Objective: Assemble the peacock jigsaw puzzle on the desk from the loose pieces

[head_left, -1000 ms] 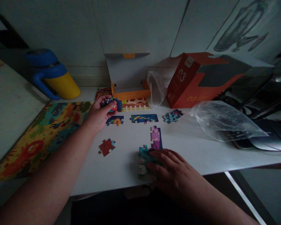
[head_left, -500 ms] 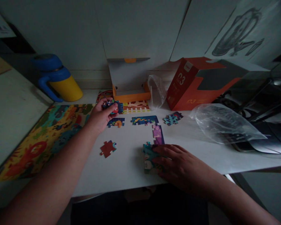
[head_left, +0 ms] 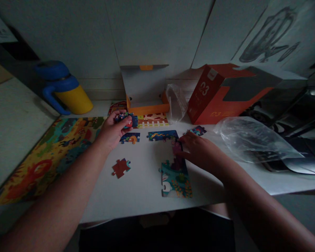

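Orange boxes [head_left: 231, 108], 2, stood behind puzzle pieces [head_left: 164, 135] on our table [head_left: 144, 182]. Our left hand [head_left: 111, 129] pinched a stack [head_left: 128, 121]; our right hand [head_left: 201, 147], thumb spread, partly hid a purple piece [head_left: 176, 148], contact unclear.

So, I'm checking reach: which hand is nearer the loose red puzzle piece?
Left. The left hand is beyond the red piece; the right hand is farther off, to its right.

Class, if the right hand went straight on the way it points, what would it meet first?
The right hand would probably meet the purple puzzle piece first, then the blue puzzle strip, though its height is unclear.
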The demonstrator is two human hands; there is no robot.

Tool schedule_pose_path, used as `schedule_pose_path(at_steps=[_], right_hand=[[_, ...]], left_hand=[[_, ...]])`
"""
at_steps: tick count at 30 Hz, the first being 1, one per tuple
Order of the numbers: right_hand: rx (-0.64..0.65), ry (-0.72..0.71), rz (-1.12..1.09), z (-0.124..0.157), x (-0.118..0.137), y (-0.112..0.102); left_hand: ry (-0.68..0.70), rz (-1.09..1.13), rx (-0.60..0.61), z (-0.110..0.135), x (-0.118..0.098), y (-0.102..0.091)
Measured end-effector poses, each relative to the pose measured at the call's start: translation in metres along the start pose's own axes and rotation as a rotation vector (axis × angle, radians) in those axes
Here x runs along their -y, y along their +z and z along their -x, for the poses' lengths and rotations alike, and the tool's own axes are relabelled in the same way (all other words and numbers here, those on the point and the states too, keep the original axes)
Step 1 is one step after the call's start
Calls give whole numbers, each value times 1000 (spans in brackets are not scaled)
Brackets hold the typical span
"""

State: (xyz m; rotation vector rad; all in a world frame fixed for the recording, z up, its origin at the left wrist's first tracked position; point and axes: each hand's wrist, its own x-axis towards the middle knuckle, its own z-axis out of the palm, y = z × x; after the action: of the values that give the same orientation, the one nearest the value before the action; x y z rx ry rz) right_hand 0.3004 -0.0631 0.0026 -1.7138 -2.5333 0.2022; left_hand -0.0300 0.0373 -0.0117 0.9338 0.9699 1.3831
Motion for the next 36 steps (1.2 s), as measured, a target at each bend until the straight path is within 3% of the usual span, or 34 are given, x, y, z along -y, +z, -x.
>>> schedule_pose_path(at_steps=[5, 12, 16, 19, 24, 31, 36], right_hand=[[-23, -44, -42, -3, -10, 6], [13, 0, -109, -8, -12, 3], [-41, -34, -121, -18, -16, -4], [-80, -73, -125, -33, -22, -11], [-29, -190, -99, -52, -37, -10], [-96, -289, -154, -57, -61, 3], [-112, -326, -116, -56, -61, 1]], left_hand=[[2, -16, 8, -2, 2, -2], [-3, -8, -2, -1, 0, -1], [-3, 2, -1, -2, 0, -2], [-3, 1, 0, -1, 0, -1], [-11, 4, -17, 0, -2, 1], [-8, 0, -19, -2, 0, 0], [-11, -11, -20, -4, 2, -2]])
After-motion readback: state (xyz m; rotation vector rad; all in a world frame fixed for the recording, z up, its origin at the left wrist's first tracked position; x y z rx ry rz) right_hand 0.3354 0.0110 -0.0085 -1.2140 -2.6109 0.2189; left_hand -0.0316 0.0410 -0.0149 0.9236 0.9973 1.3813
